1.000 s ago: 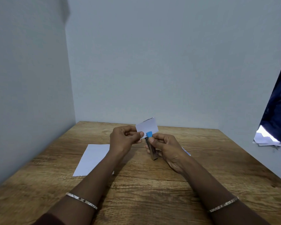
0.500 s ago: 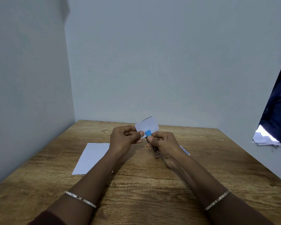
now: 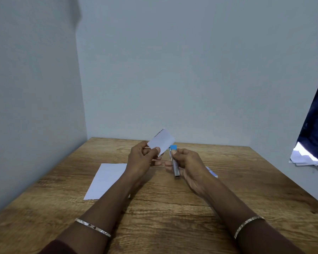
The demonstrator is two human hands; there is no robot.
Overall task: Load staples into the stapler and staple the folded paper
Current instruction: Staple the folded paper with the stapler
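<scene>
My left hand (image 3: pixel 141 158) pinches a small folded white paper (image 3: pixel 162 141) by its lower corner and holds it tilted above the table. My right hand (image 3: pixel 188 162) grips a slim metal stapler (image 3: pixel 175 166) with a blue tip, held nearly upright. The stapler's blue end sits just right of the paper's edge, with a small gap between them. Both hands hover over the middle of the wooden table (image 3: pixel 173 208).
A flat white sheet (image 3: pixel 106 180) lies on the table under my left forearm. A small blue and white box (image 3: pixel 212 173) peeks out behind my right hand. Grey walls close the left and back. Dark cloth and loose papers (image 3: pixel 303 158) sit at the right edge.
The paper has come out of the stapler's jaws: my left hand drew it up and left, and my right hand moved the stapler slightly right and down.
</scene>
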